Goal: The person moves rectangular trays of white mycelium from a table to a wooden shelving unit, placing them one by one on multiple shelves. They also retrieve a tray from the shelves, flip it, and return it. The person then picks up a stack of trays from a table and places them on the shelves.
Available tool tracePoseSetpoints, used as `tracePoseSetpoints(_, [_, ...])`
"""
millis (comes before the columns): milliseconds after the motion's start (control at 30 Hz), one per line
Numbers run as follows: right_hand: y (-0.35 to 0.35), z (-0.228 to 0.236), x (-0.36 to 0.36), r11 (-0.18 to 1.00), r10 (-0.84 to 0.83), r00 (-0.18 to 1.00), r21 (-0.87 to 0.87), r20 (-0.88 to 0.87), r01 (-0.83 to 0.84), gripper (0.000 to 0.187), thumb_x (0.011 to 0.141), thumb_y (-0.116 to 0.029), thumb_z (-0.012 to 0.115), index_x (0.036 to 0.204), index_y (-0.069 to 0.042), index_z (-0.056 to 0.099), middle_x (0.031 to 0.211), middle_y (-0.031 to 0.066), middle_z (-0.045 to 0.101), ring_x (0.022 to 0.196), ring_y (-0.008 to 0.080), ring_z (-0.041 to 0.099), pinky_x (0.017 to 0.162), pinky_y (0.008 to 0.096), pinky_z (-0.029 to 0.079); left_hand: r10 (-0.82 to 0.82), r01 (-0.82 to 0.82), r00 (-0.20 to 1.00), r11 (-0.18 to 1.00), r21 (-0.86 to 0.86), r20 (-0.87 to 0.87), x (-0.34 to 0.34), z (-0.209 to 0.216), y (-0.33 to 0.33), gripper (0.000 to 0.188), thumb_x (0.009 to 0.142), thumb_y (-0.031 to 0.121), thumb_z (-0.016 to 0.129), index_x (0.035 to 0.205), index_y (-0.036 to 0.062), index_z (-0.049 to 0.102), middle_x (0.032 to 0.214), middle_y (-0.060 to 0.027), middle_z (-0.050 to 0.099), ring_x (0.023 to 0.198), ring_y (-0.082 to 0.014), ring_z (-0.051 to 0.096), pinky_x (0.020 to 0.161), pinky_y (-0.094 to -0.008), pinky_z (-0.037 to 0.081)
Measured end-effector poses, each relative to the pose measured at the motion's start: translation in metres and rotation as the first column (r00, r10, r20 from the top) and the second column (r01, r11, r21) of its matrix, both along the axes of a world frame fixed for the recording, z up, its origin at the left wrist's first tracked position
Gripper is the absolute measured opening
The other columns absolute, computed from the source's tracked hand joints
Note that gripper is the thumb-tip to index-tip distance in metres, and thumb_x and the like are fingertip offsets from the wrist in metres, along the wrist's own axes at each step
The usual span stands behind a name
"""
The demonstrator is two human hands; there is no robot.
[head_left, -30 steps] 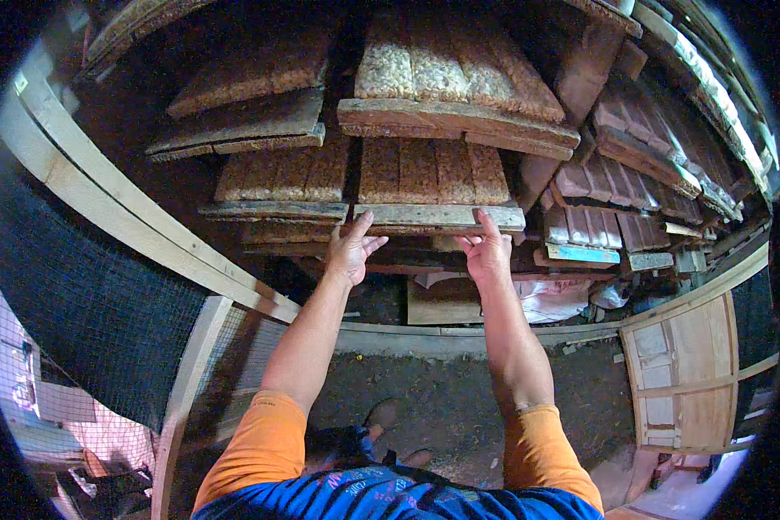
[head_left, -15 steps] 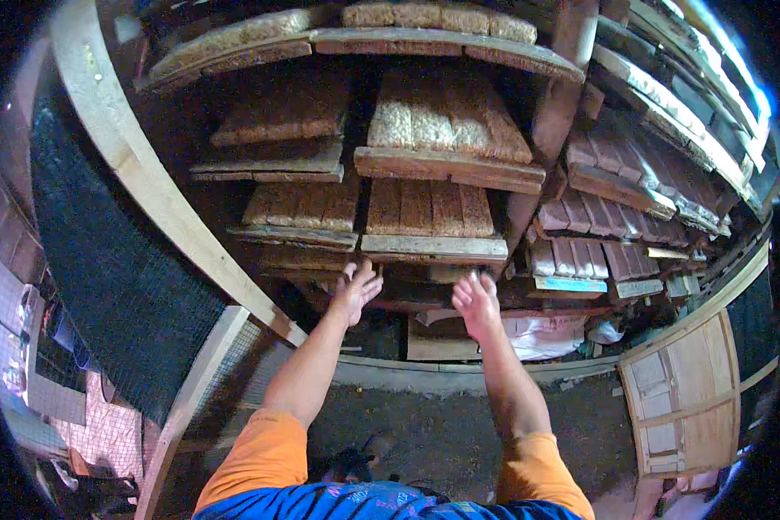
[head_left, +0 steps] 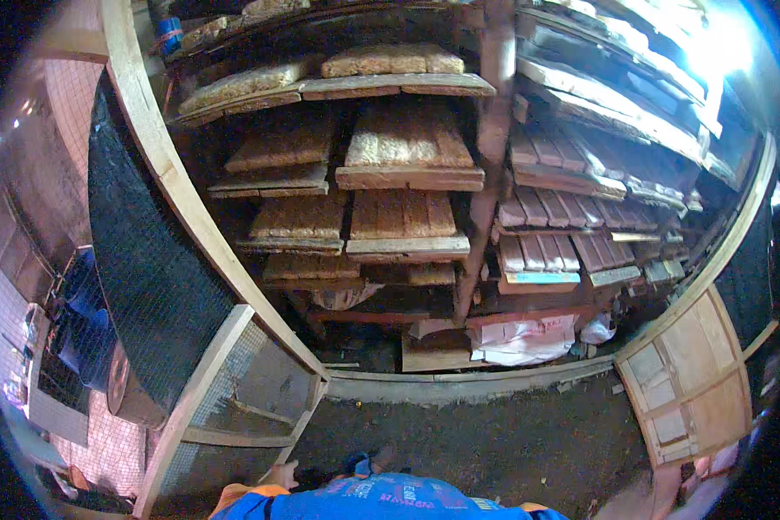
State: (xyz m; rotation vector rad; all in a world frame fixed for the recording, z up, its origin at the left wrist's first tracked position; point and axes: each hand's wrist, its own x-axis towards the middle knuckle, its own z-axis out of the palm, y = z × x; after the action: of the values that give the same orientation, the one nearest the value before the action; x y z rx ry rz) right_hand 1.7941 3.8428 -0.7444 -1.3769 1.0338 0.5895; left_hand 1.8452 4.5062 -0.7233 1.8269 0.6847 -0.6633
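Note:
Part of my left hand (head_left: 279, 474) shows low beside my body, near the foot of the mesh-covered wooden door frame (head_left: 186, 394). Its fingers are too small and partly hidden to read. My right hand is out of view; only a bit of orange sleeve shows on that side. Ahead stands a wooden rack (head_left: 494, 113) with several tiers. On its boards lie rows of rough tan blocks (head_left: 407, 143), slab-like and set side by side. Darker, reddish-brown blocks (head_left: 550, 208) fill the boards on the right.
A wooden sill (head_left: 442, 388) runs along the rack's foot, with dark ground before it. White sacking (head_left: 529, 338) lies on the lowest level. Dark netting (head_left: 139, 251) hangs at left, and a panelled wooden door (head_left: 689, 373) stands at right. Bright light enters top right.
Both my hands were raised open before the lower boards; they have dropped toward my body, the right one out of view. The view has shifted, and the rack appears smaller.

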Motion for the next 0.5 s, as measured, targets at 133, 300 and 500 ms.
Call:
tracePoseSetpoints(133, [0.005, -0.014, -0.069, 0.997, -0.051, 0.996, 0.054, -0.074, 0.055, 0.02, 0.087, -0.022, 0.062, 0.076, -0.008, 0.052, 0.065, 0.0052, 0.053, 0.056, 0.0199, 0.05, 0.049, 0.0341, 0.039, 0.095, -0.103, 0.987, 0.993, -0.049, -0.133, -0.03, -0.018, -0.011, 0.044, 0.087, 0.037, 0.064, 0.118, 0.0069, 0.055, 0.101, -0.0131, 0.06, 0.079, -0.0283, 0.061, 0.065, -0.0419, 0.049])
tracePoseSetpoints(300, [0.023, -0.046, -0.087, 0.984, -0.065, 0.993, 0.174, 0.094, 0.048, 0.027, 0.087, -0.023, 0.061, 0.068, -0.007, 0.05, 0.061, 0.0072, 0.051, 0.052, 0.0222, 0.047, 0.047, 0.0359, 0.036, 0.266, -0.262, 0.964, 0.923, -0.282, -0.025, 0.0, 0.002, -0.086, 0.041, 0.088, 0.04, 0.064, 0.113, 0.0082, 0.056, 0.086, -0.011, 0.058, 0.068, -0.0251, 0.055, 0.053, -0.0401, 0.045])
tracePoseSetpoints(500, [0.016, -0.027, -0.048, 0.972, -0.232, 0.788, 0.095, 0.57, 0.217, 0.02, 0.087, -0.016, 0.066, 0.078, -0.003, 0.055, 0.064, 0.0045, 0.054, 0.049, 0.0133, 0.049, 0.043, 0.0294, 0.04, 0.02, 0.043, 0.979, 0.953, -0.3, 0.204, 0.045, 0.056, -0.176, 0.068, 0.088, 0.042, 0.063, 0.14, 0.007, 0.037, 0.137, -0.0173, 0.046, 0.106, -0.0328, 0.058, 0.088, -0.0407, 0.051])
